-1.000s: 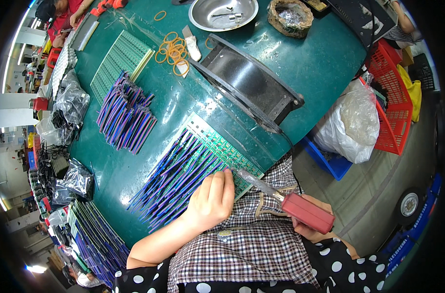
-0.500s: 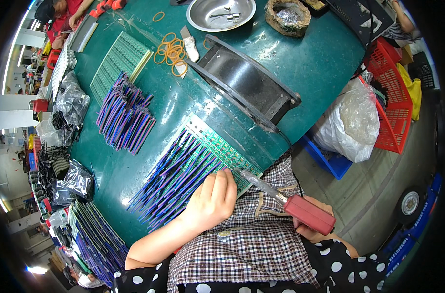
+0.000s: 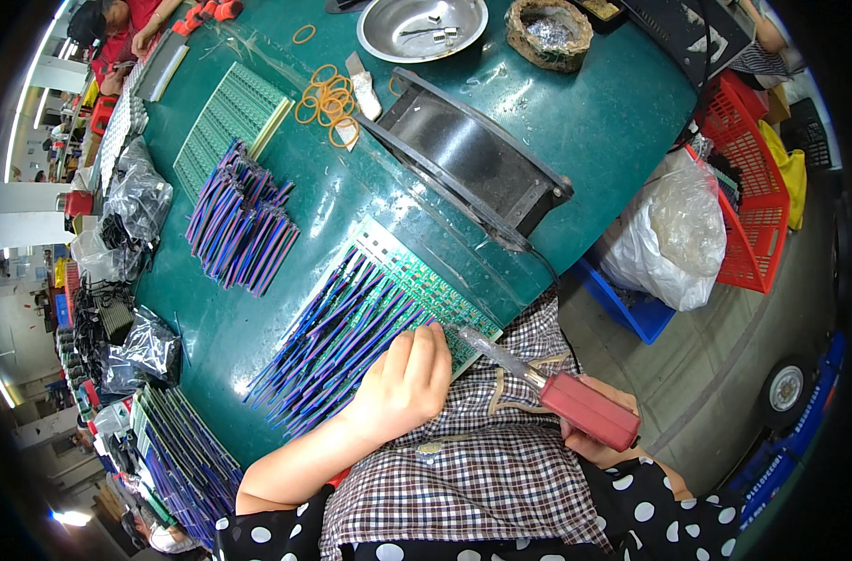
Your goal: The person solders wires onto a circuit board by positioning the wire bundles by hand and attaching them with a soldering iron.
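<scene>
A green circuit board panel (image 3: 424, 280) lies on the table in front of me, with rows of small parts. Many blue and purple wires (image 3: 328, 341) extend from it toward the lower left. My left hand (image 3: 407, 376) is over the panel's near side, fingertips pinched at a wire end; how much it holds is hidden. My right hand (image 3: 585, 445) is wrapped round a red-bodied soldering gun (image 3: 592, 411). Its tip points left onto the panel, close to my left fingertips. Whether the tip touches a joint is too small to tell.
Left of the panel lies a wire bundle (image 3: 242, 229) against stacked green boards (image 3: 228, 112). Rubber bands (image 3: 328, 98), a black fan (image 3: 468, 150), a metal bowl (image 3: 421, 47) and a rough round pot (image 3: 549, 33) stand beyond. A white bag (image 3: 664, 243) is at right.
The soldering gun in my right hand has shifted very slightly left. My left hand stays in nearly the same place on the panel.
</scene>
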Tool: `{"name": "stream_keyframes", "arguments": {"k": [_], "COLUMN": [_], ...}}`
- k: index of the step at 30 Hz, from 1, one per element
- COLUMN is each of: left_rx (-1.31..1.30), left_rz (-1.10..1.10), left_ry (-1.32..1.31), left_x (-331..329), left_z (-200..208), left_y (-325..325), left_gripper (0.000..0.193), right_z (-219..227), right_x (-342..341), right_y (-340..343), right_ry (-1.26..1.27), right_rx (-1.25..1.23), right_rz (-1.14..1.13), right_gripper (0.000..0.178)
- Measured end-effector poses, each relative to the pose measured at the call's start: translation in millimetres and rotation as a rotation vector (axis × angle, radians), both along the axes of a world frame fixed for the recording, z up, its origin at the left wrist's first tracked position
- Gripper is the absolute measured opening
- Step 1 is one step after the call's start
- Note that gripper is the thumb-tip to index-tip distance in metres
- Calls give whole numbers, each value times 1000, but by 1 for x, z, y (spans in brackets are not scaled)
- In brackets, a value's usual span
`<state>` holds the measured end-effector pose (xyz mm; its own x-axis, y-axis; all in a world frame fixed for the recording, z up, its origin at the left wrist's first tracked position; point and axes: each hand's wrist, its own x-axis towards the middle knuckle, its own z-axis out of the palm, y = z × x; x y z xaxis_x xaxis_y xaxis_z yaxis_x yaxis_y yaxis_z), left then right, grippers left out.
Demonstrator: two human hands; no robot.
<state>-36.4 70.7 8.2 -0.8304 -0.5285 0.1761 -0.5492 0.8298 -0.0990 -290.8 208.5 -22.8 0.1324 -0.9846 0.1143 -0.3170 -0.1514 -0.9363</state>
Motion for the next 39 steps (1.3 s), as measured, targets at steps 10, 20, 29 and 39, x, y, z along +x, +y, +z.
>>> {"name": "stream_keyframes", "arguments": {"k": [10,20,29,39], "left_rx": [21,65,42,-20], "left_rz": [80,104,80,-20], "left_ry": [17,90,75,3], "left_x": [0,0,0,1], "left_z": [0,-2,-2,2], "left_y": [6,8,7,1], "left_gripper": [30,38,33,23], "right_z": [-3,4,1,1], "right_x": [0,3,-5,-6], "right_y": [8,-14,12,1], "right_ry": [-181,112,-149,77], "right_rx": [228,-97,373,8], "right_rz": [-69,-9,-61,54], "right_gripper": [73,70,71,68]}}
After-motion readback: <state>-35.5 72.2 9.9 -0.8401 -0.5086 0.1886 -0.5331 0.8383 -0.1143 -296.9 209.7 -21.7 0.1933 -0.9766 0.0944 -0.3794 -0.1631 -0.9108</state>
